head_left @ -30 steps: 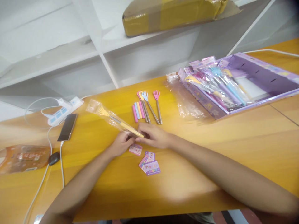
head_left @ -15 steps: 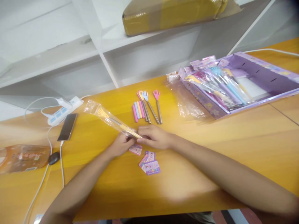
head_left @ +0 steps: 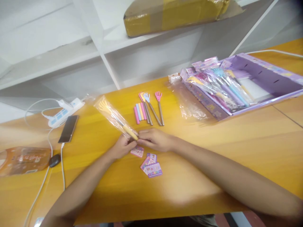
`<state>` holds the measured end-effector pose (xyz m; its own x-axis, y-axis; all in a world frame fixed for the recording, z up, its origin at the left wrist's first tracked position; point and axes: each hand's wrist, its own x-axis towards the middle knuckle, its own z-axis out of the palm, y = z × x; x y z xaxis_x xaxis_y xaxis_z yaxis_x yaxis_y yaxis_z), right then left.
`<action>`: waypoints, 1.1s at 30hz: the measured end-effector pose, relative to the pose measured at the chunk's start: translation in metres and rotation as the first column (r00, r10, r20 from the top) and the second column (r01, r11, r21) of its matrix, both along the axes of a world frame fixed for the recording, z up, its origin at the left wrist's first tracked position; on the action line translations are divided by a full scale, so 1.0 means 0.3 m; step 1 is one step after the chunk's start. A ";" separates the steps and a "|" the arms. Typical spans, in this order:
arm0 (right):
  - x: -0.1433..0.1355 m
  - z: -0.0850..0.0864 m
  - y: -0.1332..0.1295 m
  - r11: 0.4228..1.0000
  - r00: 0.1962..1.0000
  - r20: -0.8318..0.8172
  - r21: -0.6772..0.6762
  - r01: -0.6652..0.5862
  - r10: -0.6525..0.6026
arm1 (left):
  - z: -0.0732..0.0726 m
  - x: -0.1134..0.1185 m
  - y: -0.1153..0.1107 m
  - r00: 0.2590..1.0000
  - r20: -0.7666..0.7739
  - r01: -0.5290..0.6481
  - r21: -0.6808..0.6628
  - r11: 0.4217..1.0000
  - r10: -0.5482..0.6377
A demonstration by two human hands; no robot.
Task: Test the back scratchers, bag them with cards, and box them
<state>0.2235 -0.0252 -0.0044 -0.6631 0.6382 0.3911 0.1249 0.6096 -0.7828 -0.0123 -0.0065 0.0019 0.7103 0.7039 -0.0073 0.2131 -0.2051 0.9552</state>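
A yellow back scratcher (head_left: 130, 130) lies inside a clear plastic bag (head_left: 109, 117), its claw pointing up and to the left. My left hand (head_left: 123, 147) is closed around the lower end of the bag and handle. At the handle's tip, my right hand (head_left: 155, 139) pinches the bag's end. Small printed cards (head_left: 151, 165) lie on the table just below my hands, one of them partly under my left hand. Beyond my hands are loose claw rods (head_left: 160, 107) in pink, yellow and blue, beside several pastel handle tubes (head_left: 138, 112).
A purple display box (head_left: 260, 71) at the right holds several bagged back scratchers; empty clear bags (head_left: 193, 104) lie at its left. A phone (head_left: 68, 128), power strip (head_left: 65, 112), black mouse-like object (head_left: 55, 160) and orange package (head_left: 26, 160) are at the left. Shelves with a carton (head_left: 146, 19) stand behind.
The back scratcher has slid within its bag, its handle end drawing back up-left from my right fingers. The bag now looks wider and puffed out around the claw. My hands stay almost in place.
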 end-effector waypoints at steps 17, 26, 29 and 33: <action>-0.001 -0.005 0.003 0.983 0.983 -0.033 0.019 0.180 -0.179 | -0.007 -0.007 0.003 0.986 -0.154 -0.059 0.023 0.998 0.062; -0.018 -0.010 0.000 0.986 0.987 -0.055 -0.086 0.145 -0.150 | -0.025 -0.012 -0.001 0.988 -0.119 -0.100 -0.054 0.993 0.093; -0.015 -0.003 0.001 0.988 0.989 -0.046 -0.069 0.138 -0.141 | -0.009 -0.005 -0.008 0.991 -0.089 -0.107 -0.049 0.993 0.102; -0.008 -0.004 -0.003 0.993 0.993 -0.009 0.015 0.117 -0.117 | -0.002 0.000 -0.025 0.976 0.025 -0.214 -0.045 0.976 0.215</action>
<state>0.2210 -0.0260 -0.0058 -0.5812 0.7046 0.4071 0.1894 0.6036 -0.7744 -0.0124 -0.0138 0.0014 0.5430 0.8394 -0.0212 0.2194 -0.1174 0.9685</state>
